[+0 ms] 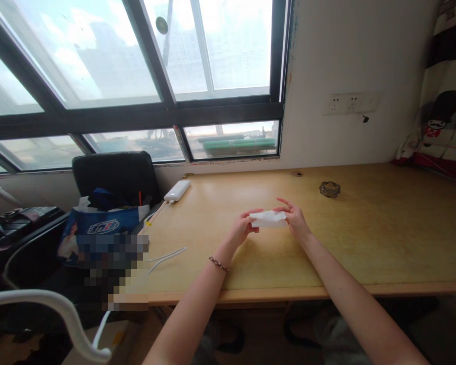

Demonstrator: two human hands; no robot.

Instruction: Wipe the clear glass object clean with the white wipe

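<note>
A folded white tissue (268,219) is stretched sideways between my hands, just above the wooden table (372,238). My left hand (243,229) pinches its left end between thumb and fingers, and a braided bracelet circles that wrist. At the opposite end, my right hand (296,220) grips the tissue with thumb and index finger, while some other fingers stick out. The tissue's lower edge hangs slightly and its ends are partly covered by my fingers.
A white power bank (177,190) with a cable lies at the table's back left. Another white cable (167,257) rests near the left edge. A dark, faceted glass dish (330,189) stands at the back right. A blue bag (104,223) sits on a black chair (114,172).
</note>
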